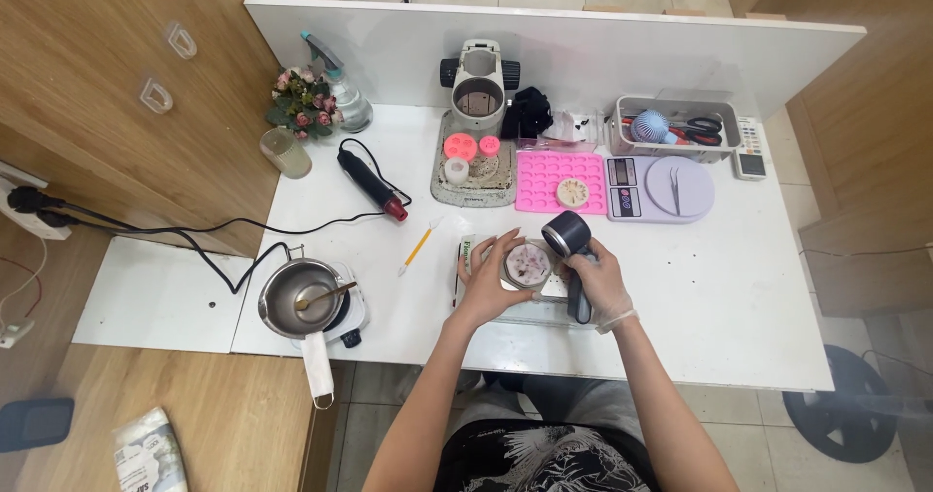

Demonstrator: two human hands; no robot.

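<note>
Round mould (528, 264), pale with dark flecks, lies at the table's (719, 298) front middle on a flat base. Left hand (491, 280), bare, curls around its left rim. Right hand (595, 283), gloved, is clamped on a black heat gun (571, 249), nozzle just beside the mould. Pink tray (561, 182) and scale (661, 187) lie behind.

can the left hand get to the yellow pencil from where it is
Probably yes. The left hand rests on the round dish, and the yellow pencil lies just to its left on bare table with nothing between them, though the hand would have to let go first.
</note>
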